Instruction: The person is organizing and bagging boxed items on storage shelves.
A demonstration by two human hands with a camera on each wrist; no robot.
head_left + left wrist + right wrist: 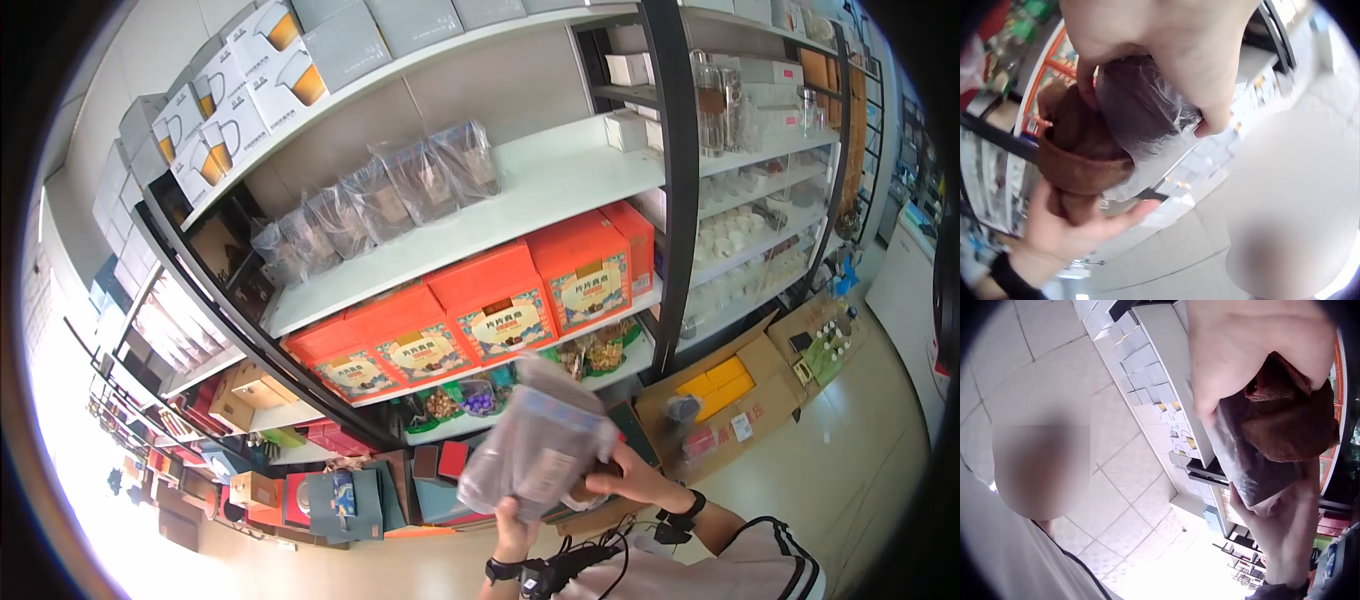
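Observation:
In the head view my left hand (512, 535) grips the lower end of a package (545, 440) wrapped in clear plastic, with a pale label on its front. My right hand (640, 480) is at the package's right side, holding a folded brown cloth (1291, 428) against it. Seen from the left wrist, the fingers of the left hand (1154, 37) curl over the wrapped package (1141, 106), and the brown cloth (1085, 169) hangs in a loop beside it, over the right hand's palm. The plastic looks crinkled and shiny.
Similar wrapped packages (375, 195) line the white shelf (560, 160) ahead. Below stand red gift boxes (500, 310); above, boxes with pitcher pictures (250, 80). An open carton (735, 400) with yellow boxes sits on the floor to the right, glassware (712, 100) on the racks beyond.

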